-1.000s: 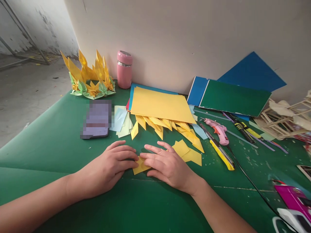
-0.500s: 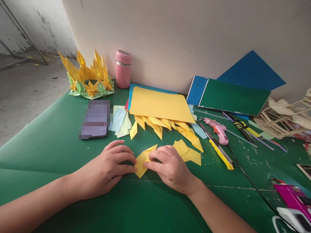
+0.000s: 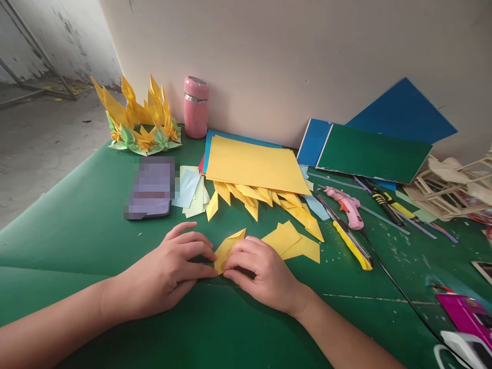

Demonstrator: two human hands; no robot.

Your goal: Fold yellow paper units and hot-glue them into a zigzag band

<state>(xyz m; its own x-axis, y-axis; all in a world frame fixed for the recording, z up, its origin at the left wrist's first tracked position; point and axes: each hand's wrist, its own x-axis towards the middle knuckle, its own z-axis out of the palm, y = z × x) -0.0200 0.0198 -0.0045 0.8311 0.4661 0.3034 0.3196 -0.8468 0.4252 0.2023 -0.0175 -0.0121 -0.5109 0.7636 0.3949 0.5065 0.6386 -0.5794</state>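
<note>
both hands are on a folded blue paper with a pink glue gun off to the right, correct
The folded paper is yellow, not blue, as the head view shows; the left hand and right hand are on it, with the glue gun off to the right.

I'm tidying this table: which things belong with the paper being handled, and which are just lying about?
In use: folded yellow paper, touched by left hand and right hand; likely also loose yellow papers.
Apparently lying about: pink bottle, pink glue gun, yellow cutter.

Your left hand (image 3: 182,264) arched loosely, your right hand (image 3: 261,271) sat curled close beside it, both forearms (image 3: 69,318) slanted inward!
</note>
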